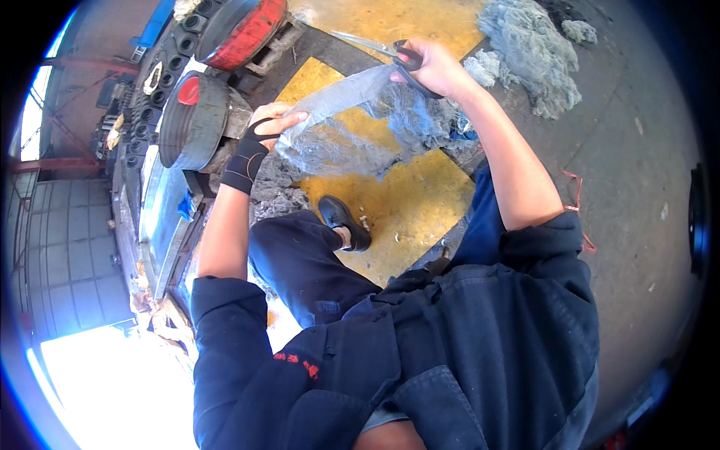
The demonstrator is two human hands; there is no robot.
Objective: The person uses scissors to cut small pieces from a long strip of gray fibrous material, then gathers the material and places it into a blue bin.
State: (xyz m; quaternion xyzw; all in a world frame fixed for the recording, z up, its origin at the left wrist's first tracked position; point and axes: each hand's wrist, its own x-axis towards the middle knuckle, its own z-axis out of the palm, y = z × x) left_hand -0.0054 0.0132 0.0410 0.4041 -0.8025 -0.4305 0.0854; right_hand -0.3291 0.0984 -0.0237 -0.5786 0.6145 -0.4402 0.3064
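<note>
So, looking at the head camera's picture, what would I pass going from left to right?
Grey panelled door → dark round drum → left hand → black shoe → right hand → big grey fluffy heap.

Red drum [251, 36] beside darker drum [199, 127].

The right fingers [429, 54] partly hide the scissors [395, 54].
</note>
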